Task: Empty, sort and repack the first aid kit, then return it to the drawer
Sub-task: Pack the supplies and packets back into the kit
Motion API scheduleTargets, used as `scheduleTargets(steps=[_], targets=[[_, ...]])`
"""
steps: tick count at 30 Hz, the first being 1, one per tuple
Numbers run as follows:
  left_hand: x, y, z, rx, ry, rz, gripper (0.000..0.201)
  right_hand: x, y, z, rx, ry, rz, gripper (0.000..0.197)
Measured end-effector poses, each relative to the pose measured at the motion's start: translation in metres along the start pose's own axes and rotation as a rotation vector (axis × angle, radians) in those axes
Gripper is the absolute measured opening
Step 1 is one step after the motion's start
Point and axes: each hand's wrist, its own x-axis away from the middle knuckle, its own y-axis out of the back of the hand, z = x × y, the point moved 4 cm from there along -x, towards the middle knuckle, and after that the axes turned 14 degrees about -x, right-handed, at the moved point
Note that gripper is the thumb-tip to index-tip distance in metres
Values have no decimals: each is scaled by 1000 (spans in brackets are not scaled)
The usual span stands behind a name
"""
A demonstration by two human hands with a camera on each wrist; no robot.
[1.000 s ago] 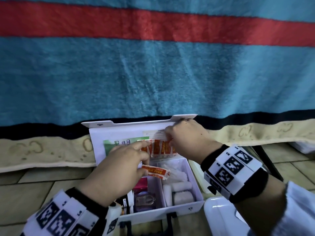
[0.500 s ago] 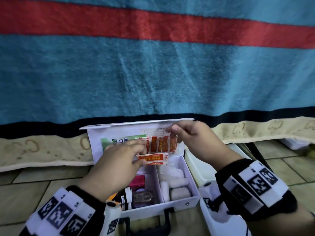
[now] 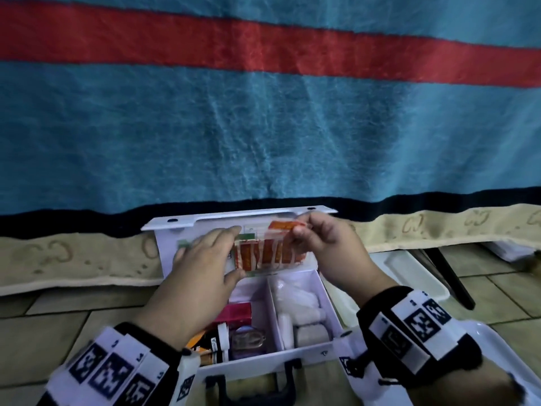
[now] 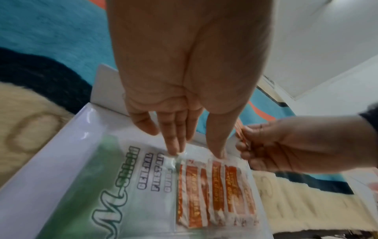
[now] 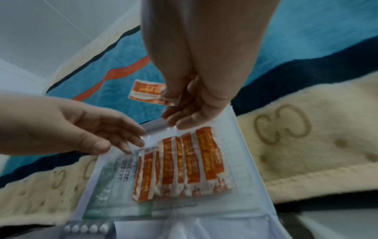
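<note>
Two hands over the open first aid kit (image 3: 307, 341), working a clear bag of plasters (image 3: 265, 254).

Right hand (image 3: 323, 244) pinches one loose plaster (image 5: 146, 93) and seems to steady the bag's top edge. Left hand (image 3: 202, 265) has straight fingers (image 4: 174, 142) touching the bag's opening. Bag hangs before the raised lid (image 3: 234, 219): light, limp, slippery; best pinched at its top seam.

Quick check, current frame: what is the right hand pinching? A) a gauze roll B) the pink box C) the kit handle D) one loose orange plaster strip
D: the right hand pinches a single orange plaster strip, held above the clear bag of plasters.
</note>
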Motion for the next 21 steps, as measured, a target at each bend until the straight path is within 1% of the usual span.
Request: scheduleTargets(steps=[2, 3, 4, 5, 6, 10, 13, 15, 18, 21], targets=[[-2, -6, 1, -42, -18, -2, 62, -9, 5, 7, 106, 74, -97, 25], [-3, -8, 0, -50, -31, 0, 60, -13, 6, 10, 205, 111, -123, 19], [-4, -9, 0, -53, -40, 3, 59, -16, 5, 14, 312, 131, -118, 12], [-5, -10, 0, -57, -50, 9, 59, -18, 3, 17, 408, 140, -92, 7], [-5, -11, 0, -64, -55, 14, 59, -20, 1, 20, 494, 145, -56, 6], [-6, -12, 2, -54, -56, 5, 54, -22, -15, 32, 762, 140, 107, 15], [-5, -12, 2, -38, -54, 1, 49, -26, -26, 31, 946, 124, 185, 18], [-4, -12, 3, -27, -53, 2, 50, -30, -31, 27, 983, 154, 247, 20], [-4, -12, 6, -17, -62, 1, 55, -31, -38, 19, 948, 144, 348, 23], [-3, -11, 5, 14, -60, -18, 54, -29, -44, 17, 942, 123, 372, 25]])
